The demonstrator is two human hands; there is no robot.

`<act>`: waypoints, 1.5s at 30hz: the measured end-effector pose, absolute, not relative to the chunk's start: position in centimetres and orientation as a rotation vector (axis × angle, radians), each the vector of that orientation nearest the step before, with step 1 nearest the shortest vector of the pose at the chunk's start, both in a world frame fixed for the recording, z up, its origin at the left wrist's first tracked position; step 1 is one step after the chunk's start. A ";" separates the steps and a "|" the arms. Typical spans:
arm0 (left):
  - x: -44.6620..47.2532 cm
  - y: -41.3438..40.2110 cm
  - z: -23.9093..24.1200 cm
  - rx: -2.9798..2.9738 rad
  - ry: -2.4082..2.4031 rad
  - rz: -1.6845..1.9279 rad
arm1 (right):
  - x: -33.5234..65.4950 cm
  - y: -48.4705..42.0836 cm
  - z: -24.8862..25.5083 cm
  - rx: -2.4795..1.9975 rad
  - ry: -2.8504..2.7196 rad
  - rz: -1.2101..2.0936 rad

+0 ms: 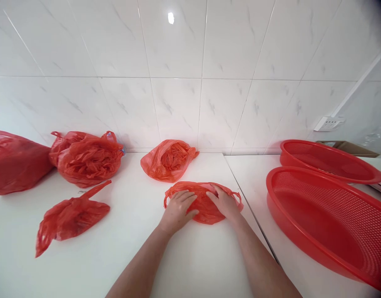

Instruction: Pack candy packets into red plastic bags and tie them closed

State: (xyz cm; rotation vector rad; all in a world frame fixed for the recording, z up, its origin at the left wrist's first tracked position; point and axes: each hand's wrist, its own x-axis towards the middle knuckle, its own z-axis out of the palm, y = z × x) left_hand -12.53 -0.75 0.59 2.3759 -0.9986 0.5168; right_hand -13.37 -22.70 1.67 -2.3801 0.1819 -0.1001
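A red plastic bag lies flattened on the white counter in front of me. My left hand rests flat on its left part, fingers stretched toward the middle. My right hand presses flat on its right part, fingers stretched left. Both palms face down and neither hand grips the bag. The bag's handles stick out at both sides.
Behind it sits an open red bag stuffed with bags. At left lie a loose red bag, a full red bag and another. Two red mesh baskets stand at right. A tiled wall runs behind.
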 end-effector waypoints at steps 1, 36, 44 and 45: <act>-12.8 -1.2 0.5 2.415 -1.015 0.449 | -13.4 -22.7 1.7 -2.396 0.170 -0.116; -12.8 -0.7 -0.2 2.575 -0.737 0.259 | -13.5 -21.2 0.6 -2.489 0.022 0.024; -12.9 -0.8 -0.1 2.594 -0.690 0.276 | -13.6 -21.0 0.5 -2.454 -0.037 0.160; -12.8 -0.8 -0.1 2.608 -0.677 0.269 | -13.5 -21.0 0.4 -2.453 -0.040 0.161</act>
